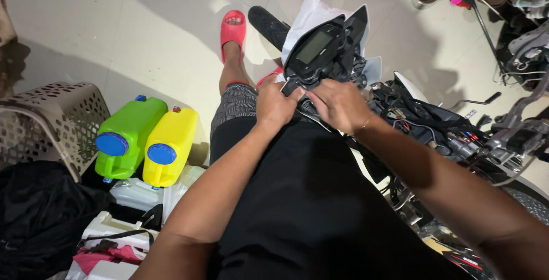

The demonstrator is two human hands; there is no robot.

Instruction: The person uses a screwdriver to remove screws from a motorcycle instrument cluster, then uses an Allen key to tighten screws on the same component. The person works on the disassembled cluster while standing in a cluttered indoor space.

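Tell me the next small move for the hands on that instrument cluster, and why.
Probably keep the left hand bracing the lower edge while the right hand works its fingers along the underside. Both hands already grip the bottom of the black instrument cluster, which rests tilted on the lap, beside the motorcycle's exposed wiring.

A black motorbike instrument panel (320, 51) with a dark, blank rectangular screen stands tilted, screen facing up and back, loose from the bike, its lower edge resting at the person's lap just above the knee.
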